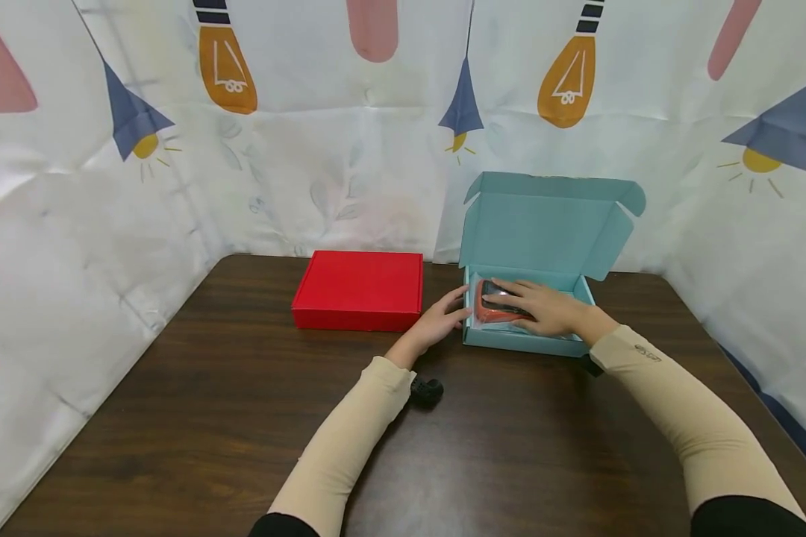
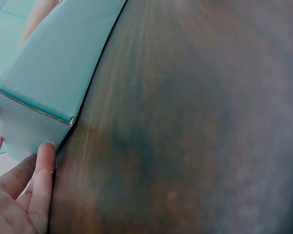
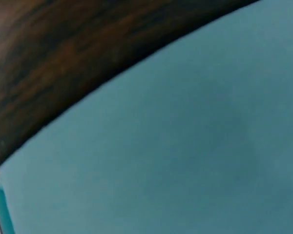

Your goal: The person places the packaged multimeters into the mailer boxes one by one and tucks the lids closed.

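Observation:
A light blue cardboard box (image 1: pixel 524 342) stands with its lid (image 1: pixel 537 231) raised at the back. Inside, toward its left end, lies an orange item with a black top (image 1: pixel 493 313), apparently in clear plastic; its exact kind does not show. My right hand (image 1: pixel 544 307) rests over this item with fingers extended across the black part, covering much of it. At the box's left end, my left hand (image 1: pixel 436 322) touches the outer wall with its fingertips. The left wrist view shows those fingers (image 2: pixel 46 158) against the end panel (image 2: pixel 29 122).
A closed red box (image 1: pixel 363 280) sits on the dark wood table (image 1: pixel 242 418), left of the blue one. Behind the table hangs a white patterned cloth (image 1: pixel 376 164). The blue front wall (image 3: pixel 161 146) fills most of the right wrist view.

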Demonstrator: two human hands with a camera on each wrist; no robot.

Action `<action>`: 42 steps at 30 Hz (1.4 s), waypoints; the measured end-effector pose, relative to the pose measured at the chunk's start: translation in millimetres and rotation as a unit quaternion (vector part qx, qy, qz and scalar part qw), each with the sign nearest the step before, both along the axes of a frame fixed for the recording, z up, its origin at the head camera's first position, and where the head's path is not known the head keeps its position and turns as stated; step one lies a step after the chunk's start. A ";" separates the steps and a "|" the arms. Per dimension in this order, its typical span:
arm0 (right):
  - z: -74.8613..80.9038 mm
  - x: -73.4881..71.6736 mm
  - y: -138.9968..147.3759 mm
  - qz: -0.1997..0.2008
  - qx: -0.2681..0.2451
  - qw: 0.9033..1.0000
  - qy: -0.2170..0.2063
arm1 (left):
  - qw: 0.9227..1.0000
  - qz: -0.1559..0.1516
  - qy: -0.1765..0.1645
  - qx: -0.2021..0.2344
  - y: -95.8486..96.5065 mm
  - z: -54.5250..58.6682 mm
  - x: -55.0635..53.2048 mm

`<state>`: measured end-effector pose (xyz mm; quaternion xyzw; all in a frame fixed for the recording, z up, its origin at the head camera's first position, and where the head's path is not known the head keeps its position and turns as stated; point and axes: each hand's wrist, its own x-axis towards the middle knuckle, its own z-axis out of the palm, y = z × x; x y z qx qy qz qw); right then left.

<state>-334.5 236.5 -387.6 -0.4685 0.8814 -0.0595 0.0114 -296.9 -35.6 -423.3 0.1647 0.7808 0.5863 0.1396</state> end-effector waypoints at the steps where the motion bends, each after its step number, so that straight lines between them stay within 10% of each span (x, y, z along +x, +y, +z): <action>1: -0.2 0.0 -0.2 -0.003 0.003 1.000 0.000 | 1.000 -0.001 -0.003 0.002 0.1 -0.1 -0.2; 23: 4.4 -8.9 -17.4 -0.100 0.025 0.991 -0.081 | 1.000 0.023 -0.006 0.007 4.9 1.5 -3.8; 42: 1.2 -10.3 -17.5 -0.108 -0.019 0.987 -0.114 | 0.999 0.032 -0.005 -0.003 3.8 0.8 -2.4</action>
